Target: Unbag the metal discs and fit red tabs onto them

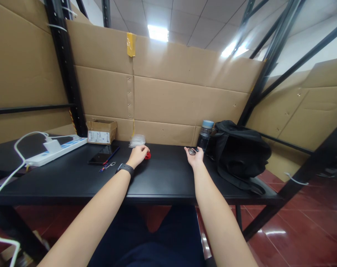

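Note:
My left hand [138, 155] rests on the black table [163, 178], knuckles up, fingers curled over a small red object [148, 155] that shows at its right side. A dark watch band wraps that wrist. My right hand [194, 155] lies palm up near the back of the table and holds a small dark grey object [192, 151] in its curled fingers. A clear plastic bag [137, 140] lies just behind my left hand.
A black backpack [240, 152] and a blue-lidded bottle [205, 134] stand at the right. A phone [99, 157], pen, keyring [107, 166], white power strip [56, 151] and small cardboard box [101, 131] are at the left. Cardboard walls enclose the back.

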Available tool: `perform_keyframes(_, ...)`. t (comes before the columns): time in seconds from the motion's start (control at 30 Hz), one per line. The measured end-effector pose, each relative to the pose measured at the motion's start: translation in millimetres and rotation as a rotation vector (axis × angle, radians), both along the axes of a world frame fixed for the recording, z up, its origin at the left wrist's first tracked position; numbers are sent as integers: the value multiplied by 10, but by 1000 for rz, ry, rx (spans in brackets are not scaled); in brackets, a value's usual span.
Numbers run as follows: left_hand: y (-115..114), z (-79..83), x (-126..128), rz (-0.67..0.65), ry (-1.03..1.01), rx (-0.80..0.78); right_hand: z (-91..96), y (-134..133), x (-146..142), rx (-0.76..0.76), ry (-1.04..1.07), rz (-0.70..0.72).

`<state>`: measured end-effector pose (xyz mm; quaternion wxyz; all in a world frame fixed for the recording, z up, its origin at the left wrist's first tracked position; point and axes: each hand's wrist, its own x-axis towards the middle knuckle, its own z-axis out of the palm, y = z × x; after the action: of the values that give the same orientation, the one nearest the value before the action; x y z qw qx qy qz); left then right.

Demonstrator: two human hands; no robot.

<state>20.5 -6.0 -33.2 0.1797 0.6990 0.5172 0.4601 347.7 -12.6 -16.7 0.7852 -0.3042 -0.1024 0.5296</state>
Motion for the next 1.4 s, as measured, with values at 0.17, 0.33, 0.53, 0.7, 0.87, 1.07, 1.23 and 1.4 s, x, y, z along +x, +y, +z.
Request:
perform_keyframes(0.17, -1, -6, 2, -2, 0, -5, -30, 23, -41, 7, -81, -39)
perform_keyframes(0.33, -2, -4, 3, -2, 5, -3, -48, 15, -49, -19, -135, -10)
perform_keyframes(0.53, -15, 5, 11, -1, -2, -11, -114, 29, -118, -27, -243, 18)
perform_keyframes(0.7, -7, 6, 10, -4, 1, -5, -236, 70, -225, -11, -437, -24)
perform_keyframes(0.87, 4, -5, 6, -9, 3, 1, -342, 118, -260, -1, -657, -3)
perform_keyframes(1.07, -14, 8, 7, -6, 9, -12, -381, 144, -260, -174, -1213, -137)
perform_keyframes(1.23, -2, 1, 8, -6, 14, -15, -327, 137, -295, -186, -1627, -181)
perform_keyframes(1.4, 12, -13, 6, -12, 9, -16, -286, 110, -345, -189, -1770, -183)
